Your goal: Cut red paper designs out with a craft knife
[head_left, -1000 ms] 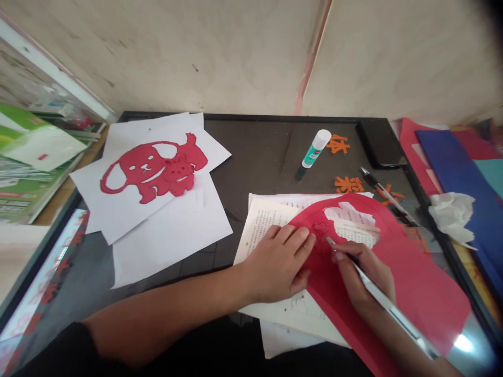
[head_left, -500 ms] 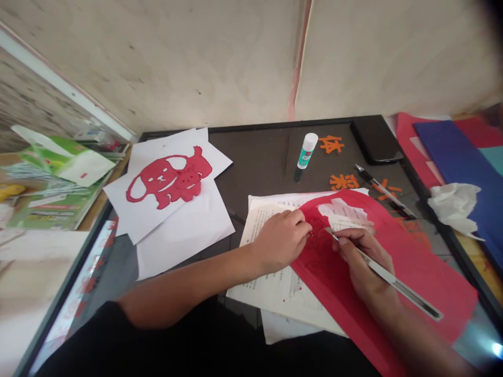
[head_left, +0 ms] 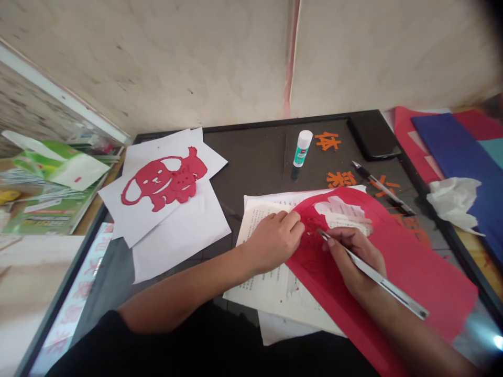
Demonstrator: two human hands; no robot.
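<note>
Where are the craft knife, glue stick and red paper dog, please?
Craft knife [head_left: 401, 296], head view, on its silver handle.
Glue stick [head_left: 301, 154], head view, on its label.
Red paper dog [head_left: 173, 192], head view, on its body.

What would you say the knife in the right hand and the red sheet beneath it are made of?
The craft knife looks like metal, possibly silvered plastic, going by its pale sheen. The red sheet seems matte paper: thin, without gloss.

A plain black top [head_left: 157, 343] ends in a sleeve at the bare left forearm [head_left: 184, 293]; the right forearm [head_left: 416, 340], left hand [head_left: 273, 243] and right hand [head_left: 353, 259] are bare too.
</note>
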